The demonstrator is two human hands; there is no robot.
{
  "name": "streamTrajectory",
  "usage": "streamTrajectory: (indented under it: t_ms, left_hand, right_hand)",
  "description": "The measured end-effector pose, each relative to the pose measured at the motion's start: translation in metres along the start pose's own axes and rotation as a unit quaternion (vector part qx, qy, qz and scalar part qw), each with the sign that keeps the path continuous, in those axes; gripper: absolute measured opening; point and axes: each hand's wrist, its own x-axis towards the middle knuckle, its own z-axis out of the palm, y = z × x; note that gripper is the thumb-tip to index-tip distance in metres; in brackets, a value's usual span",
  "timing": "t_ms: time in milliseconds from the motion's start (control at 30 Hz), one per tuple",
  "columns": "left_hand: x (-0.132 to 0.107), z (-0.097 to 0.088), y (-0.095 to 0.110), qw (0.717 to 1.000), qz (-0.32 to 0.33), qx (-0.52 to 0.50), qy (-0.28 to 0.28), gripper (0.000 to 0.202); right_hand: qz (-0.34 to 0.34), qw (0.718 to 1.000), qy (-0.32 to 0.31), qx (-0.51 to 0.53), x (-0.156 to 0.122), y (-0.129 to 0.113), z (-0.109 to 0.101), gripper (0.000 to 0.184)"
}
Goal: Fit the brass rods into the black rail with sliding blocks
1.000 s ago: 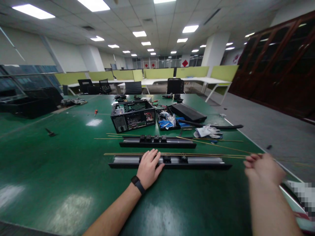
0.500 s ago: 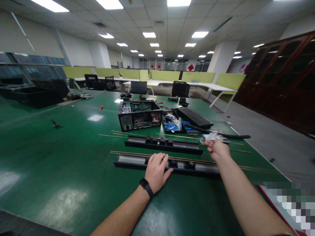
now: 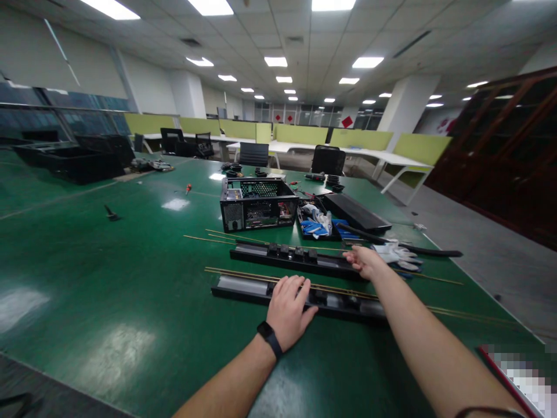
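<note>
My left hand [image 3: 289,310] lies over the near black channel-shaped rail [image 3: 243,294], fingers stretched across it and thumb spread along its front side. Thin brass-coloured rods [image 3: 331,288] run along the top of this rail, passing beside my fingertips. Small black blocks [image 3: 353,302] sit in its channel. My right hand [image 3: 364,261] reaches over the right end of the far black rail [image 3: 252,255], its fingers bent together; whatever they hold, if anything, is too small to tell. Several black blocks [image 3: 299,253] stand in the far rail. White-and-grey work gloves [image 3: 398,254] lie just right of this hand.
Behind the rails stands an open black computer case [image 3: 259,212]. Beside it are a black tray [image 3: 319,235] with blue-and-white gloves, a flat black panel [image 3: 357,212] and a black tube [image 3: 435,252]. A red-edged pixelated item [image 3: 517,377] lies at the lower right of the green table [image 3: 130,278].
My right hand has moved left, from the work gloves to the far rail's right end. My left hand stays on the near rail. The whole view has shifted slightly.
</note>
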Motion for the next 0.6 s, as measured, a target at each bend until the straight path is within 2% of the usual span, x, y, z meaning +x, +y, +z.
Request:
streamTrajectory:
  t_ms: [100,233,333,367,433,500,600]
  left_hand:
    - [0.000,-0.001,0.000,1.000,0.003,0.007,-0.003,0.055]
    - [-0.001,0.000,-0.001,1.000,0.005,0.015,-0.008,0.057]
    - [-0.001,0.001,-0.001,1.000,0.006,0.021,-0.008,0.056]
    - [-0.001,0.001,-0.001,1.000,0.007,0.023,-0.006,0.055]
    - [-0.001,0.002,-0.001,1.000,0.009,0.026,-0.004,0.054]
    - [-0.001,0.002,-0.001,1.000,0.011,0.027,-0.009,0.054]
    - [-0.001,0.003,-0.001,0.999,0.011,0.032,-0.014,0.053]
  right_hand:
    - [-0.006,1.000,0.018,-0.017,-0.007,-0.001,-0.004,0.005]
    - [-0.073,0.996,0.048,-0.015,-0.032,0.005,-0.022,0.001]
    - [-0.133,0.989,0.061,-0.010,-0.064,0.016,-0.042,0.012]
    - [-0.174,0.982,0.070,-0.011,-0.074,0.020,-0.049,0.016]
    - [-0.221,0.969,0.108,-0.001,-0.093,0.029,-0.061,0.023]
    - [-0.223,0.966,0.134,0.010,-0.105,0.039,-0.072,0.029]
    - [-0.192,0.971,0.140,0.029,-0.111,0.056,-0.085,0.033]
